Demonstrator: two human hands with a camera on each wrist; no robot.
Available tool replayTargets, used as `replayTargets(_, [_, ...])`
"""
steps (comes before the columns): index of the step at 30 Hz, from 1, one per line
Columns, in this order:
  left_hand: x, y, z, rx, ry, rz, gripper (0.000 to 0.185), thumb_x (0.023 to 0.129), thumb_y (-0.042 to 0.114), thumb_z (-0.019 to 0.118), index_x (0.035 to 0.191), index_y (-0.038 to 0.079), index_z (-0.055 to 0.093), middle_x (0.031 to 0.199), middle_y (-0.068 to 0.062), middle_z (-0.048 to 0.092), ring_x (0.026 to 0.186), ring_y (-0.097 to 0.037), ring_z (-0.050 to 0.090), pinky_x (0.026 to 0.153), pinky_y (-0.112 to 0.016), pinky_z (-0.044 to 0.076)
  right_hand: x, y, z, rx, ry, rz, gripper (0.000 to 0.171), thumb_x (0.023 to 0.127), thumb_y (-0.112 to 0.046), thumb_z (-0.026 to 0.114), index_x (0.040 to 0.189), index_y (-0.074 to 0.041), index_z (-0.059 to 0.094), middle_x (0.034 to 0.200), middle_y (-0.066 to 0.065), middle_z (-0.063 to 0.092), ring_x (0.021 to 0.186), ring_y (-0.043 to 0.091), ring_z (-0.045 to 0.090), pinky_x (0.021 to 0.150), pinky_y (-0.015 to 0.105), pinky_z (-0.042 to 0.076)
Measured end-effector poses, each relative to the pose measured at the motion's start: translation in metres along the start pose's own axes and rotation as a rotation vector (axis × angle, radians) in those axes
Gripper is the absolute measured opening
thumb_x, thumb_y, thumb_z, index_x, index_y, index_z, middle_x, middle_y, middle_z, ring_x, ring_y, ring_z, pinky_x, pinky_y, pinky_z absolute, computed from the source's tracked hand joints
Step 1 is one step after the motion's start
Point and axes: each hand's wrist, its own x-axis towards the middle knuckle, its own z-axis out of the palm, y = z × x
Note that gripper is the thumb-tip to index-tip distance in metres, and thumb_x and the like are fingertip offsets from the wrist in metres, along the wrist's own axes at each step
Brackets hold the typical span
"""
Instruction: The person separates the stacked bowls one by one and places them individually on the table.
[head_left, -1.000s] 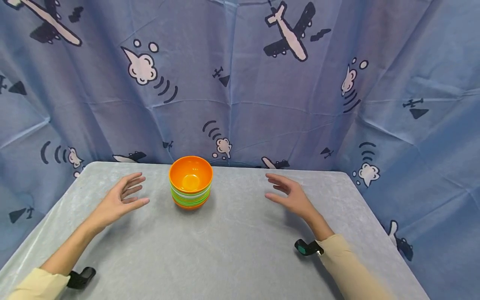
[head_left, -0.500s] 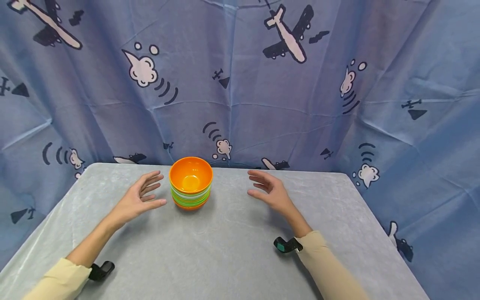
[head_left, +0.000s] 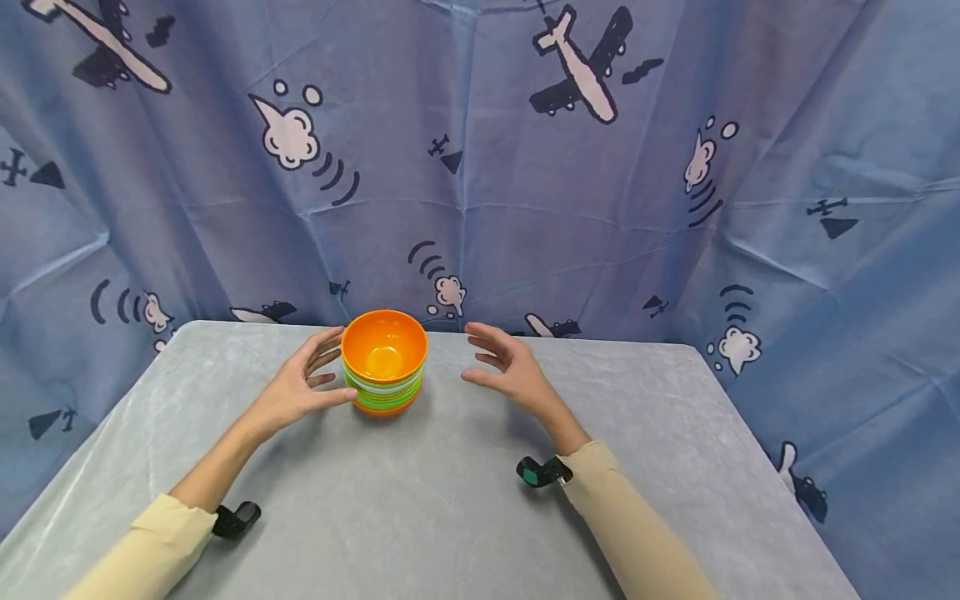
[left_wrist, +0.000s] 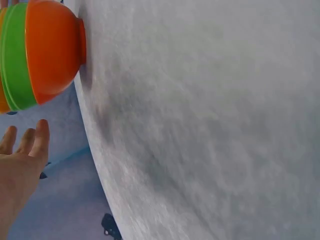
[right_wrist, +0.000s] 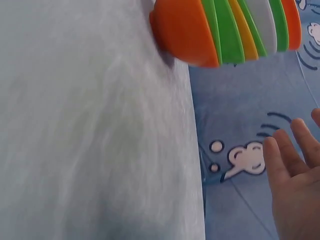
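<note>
Item: stack of nested round plastic bowls (head_left: 383, 367), orange on top and at the base, with green, white and yellow rims banded between. Location: far middle of the grey cloth-covered tabletop (head_left: 465, 500), just in front of the blue aeroplane-print curtain (head_left: 600, 208). Standing upright, rims level.

Left hand (head_left: 303, 385): fingers straight and spread, thumb tip at or just touching the lower left side of the stack; holds nothing. In the left wrist view the fingertips (left_wrist: 35, 137) sit beside the stack (left_wrist: 42, 55) with a gap visible.

Right hand (head_left: 506, 371): fingers relaxed and parted, palm turned toward the stack, near it but apart; holds nothing. The right wrist view shows the stack (right_wrist: 225, 30) well clear of the fingers (right_wrist: 285, 150).

Handling estimate: thin moulded plastic, so probably light, stiff and not fragile. The glossy, curved walls look slippery, and the nested bowls may slide or separate if gripped only at the top rim. Likeliest sound hold: both palms against opposite sides low on the stack, or fingers under the bottom orange bowl's foot, so the whole set lifts as one.

Other: black wrist-mounted camera units on cream sleeves (head_left: 630, 533).
</note>
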Motion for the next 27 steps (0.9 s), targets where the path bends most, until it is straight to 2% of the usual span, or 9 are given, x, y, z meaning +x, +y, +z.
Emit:
replayTargets(6, [0.007,0.003,0.006,-0.027,0.0,0.0,0.092,0.086,0.009,0.083,0.16,0.015,0.028,0.159,-0.01,0.034,0.144,-0.032,0.034,0.107,-0.059,0.037,0.022,0.02,0.017,0.026,-0.042,-0.005,0.079,0.084,0.012,0.078,0.152,0.005,0.039,0.154,0.021,0.04,0.139,0.04,0.04,0.108,0.053,0.039])
replayTargets(11, [0.011,0.003,0.009,-0.044,0.002,0.01,0.092,0.086,0.008,0.083,0.16,0.016,0.029,0.158,-0.009,0.036,0.142,-0.032,0.036,0.107,-0.057,0.038,0.033,0.019,0.031,0.047,-0.065,-0.037,0.083,0.083,0.007,0.081,0.155,-0.003,0.04,0.156,0.013,0.041,0.141,0.035,0.039,0.109,0.048,0.039])
replayTargets(16, [0.014,0.003,0.013,-0.025,0.008,0.016,0.092,0.085,0.009,0.084,0.159,0.015,0.031,0.156,-0.009,0.038,0.14,-0.034,0.039,0.107,-0.058,0.038,0.04,0.016,0.041,0.052,-0.104,-0.054,0.087,0.083,-0.002,0.085,0.156,-0.005,0.038,0.157,0.007,0.04,0.142,0.031,0.039,0.109,0.044,0.04])
replayTargets(22, [0.014,0.003,0.016,-0.006,0.012,0.009,0.092,0.085,0.012,0.085,0.159,0.014,0.03,0.155,-0.01,0.037,0.139,-0.036,0.039,0.107,-0.06,0.037,0.047,0.016,0.049,0.047,-0.125,-0.067,0.094,0.078,0.001,0.088,0.157,-0.003,0.036,0.156,0.012,0.04,0.14,0.023,0.041,0.11,0.042,0.039])
replayTargets(27, [0.013,0.003,0.018,0.003,0.017,0.004,0.093,0.085,0.013,0.085,0.159,0.013,0.03,0.155,-0.009,0.038,0.138,-0.035,0.04,0.107,-0.059,0.037,0.051,0.01,0.056,0.016,-0.147,-0.049,0.095,0.077,0.009,0.086,0.156,0.0,0.034,0.156,0.017,0.039,0.14,0.028,0.04,0.112,0.045,0.036])
